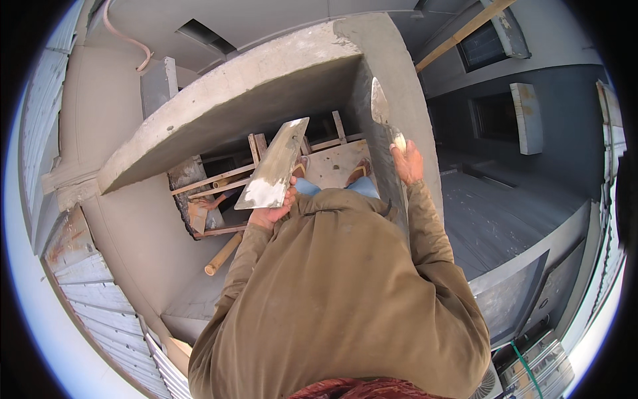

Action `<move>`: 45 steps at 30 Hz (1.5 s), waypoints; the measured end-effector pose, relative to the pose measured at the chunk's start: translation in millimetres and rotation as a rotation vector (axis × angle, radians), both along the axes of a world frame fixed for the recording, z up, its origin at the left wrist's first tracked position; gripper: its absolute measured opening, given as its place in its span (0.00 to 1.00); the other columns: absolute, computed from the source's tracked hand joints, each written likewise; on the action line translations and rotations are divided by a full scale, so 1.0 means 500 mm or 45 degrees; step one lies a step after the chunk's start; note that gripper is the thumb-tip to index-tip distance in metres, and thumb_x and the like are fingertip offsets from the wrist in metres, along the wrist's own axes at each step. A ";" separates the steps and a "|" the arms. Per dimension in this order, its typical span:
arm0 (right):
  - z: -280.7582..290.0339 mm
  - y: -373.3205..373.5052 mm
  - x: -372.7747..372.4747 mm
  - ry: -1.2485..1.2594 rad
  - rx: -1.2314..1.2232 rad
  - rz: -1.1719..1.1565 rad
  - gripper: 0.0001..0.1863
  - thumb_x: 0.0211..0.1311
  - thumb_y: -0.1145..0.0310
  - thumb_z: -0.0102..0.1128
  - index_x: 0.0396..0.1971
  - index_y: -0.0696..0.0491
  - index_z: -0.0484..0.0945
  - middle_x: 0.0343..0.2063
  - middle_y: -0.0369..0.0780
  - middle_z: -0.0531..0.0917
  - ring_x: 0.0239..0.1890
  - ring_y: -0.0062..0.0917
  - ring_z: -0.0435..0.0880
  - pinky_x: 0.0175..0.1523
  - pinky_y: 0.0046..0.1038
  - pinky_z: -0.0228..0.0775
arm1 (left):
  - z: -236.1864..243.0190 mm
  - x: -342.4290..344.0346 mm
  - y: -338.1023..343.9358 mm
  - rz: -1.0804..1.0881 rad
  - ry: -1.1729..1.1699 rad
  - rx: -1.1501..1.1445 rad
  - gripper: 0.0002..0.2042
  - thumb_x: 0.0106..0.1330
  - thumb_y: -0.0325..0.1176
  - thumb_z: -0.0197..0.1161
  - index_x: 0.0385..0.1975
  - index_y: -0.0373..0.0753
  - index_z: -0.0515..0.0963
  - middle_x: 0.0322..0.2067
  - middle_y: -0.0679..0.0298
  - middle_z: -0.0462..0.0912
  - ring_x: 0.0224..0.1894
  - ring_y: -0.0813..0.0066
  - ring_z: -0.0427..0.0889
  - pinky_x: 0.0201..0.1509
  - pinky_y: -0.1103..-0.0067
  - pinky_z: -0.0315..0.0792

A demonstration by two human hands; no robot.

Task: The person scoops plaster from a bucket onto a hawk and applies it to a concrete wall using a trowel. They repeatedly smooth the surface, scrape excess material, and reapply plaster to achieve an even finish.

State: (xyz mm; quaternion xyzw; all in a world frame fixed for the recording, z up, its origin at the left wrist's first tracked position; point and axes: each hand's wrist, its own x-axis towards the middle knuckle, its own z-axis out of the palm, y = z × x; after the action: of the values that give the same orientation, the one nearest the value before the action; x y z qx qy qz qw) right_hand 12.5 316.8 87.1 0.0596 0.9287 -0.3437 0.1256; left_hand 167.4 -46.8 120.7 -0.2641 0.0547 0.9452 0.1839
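Observation:
My left hand (pixel 271 211) is closed on a plastering float (pixel 278 159), a long flat board with its broad face up. Whitish wet-looking mortar covers its near end, and grey smears run toward the far end. The grip underneath is hidden. To the right, my right hand (pixel 407 164) wraps round the pale handle of a pointed trowel (pixel 379 105). Its blade points away from me, in front of the grey plastered wall edge (pixel 409 100). Float and trowel are apart.
A curved concrete wall top (pixel 232 76) arcs ahead. Below are wooden battens (pixel 219 181), a bamboo pole (pixel 222 254) and my sandalled feet (pixel 359 171). Another person's hand (pixel 211 203) is in the opening at left. A deep drop to a dark roof (pixel 495 213) lies at right.

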 end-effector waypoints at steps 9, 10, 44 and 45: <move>-0.058 -0.168 -0.022 -0.158 0.158 -0.193 0.24 0.61 0.60 0.62 0.48 0.59 0.65 0.40 0.59 0.82 0.46 0.56 0.81 0.51 0.50 0.71 | -0.030 0.008 -0.120 0.029 -0.090 -0.024 0.23 0.70 0.47 0.52 0.51 0.31 0.73 0.41 0.53 0.79 0.29 0.69 0.72 0.27 0.76 0.70; -0.072 -0.180 -0.030 -0.132 0.139 -0.213 0.23 0.61 0.62 0.62 0.47 0.59 0.64 0.40 0.59 0.82 0.47 0.56 0.81 0.52 0.51 0.71 | -0.029 0.019 -0.133 0.047 -0.102 -0.037 0.23 0.70 0.47 0.52 0.51 0.31 0.73 0.40 0.53 0.79 0.29 0.69 0.72 0.27 0.77 0.70; -0.049 -0.287 0.221 -0.398 0.224 -0.055 0.24 0.61 0.52 0.62 0.48 0.50 0.66 0.38 0.55 0.84 0.45 0.56 0.82 0.48 0.52 0.72 | -0.220 0.007 -0.262 -0.390 -0.264 0.052 0.27 0.73 0.48 0.52 0.63 0.33 0.66 0.51 0.47 0.74 0.33 0.63 0.75 0.30 0.73 0.78; -0.056 -0.274 0.232 -0.391 0.264 -0.081 0.24 0.61 0.51 0.62 0.48 0.50 0.66 0.38 0.55 0.84 0.44 0.56 0.81 0.48 0.52 0.72 | -0.165 -0.024 -0.237 -0.428 -0.182 0.097 0.27 0.72 0.48 0.52 0.63 0.33 0.66 0.52 0.46 0.74 0.33 0.63 0.75 0.30 0.73 0.78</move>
State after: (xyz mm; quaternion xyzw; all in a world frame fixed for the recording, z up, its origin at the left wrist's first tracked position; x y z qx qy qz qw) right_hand 128.5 179.9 58.8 0.1534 0.9268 -0.2367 0.2480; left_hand 155.3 -165.4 38.1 -0.3106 0.0490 0.8813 0.3528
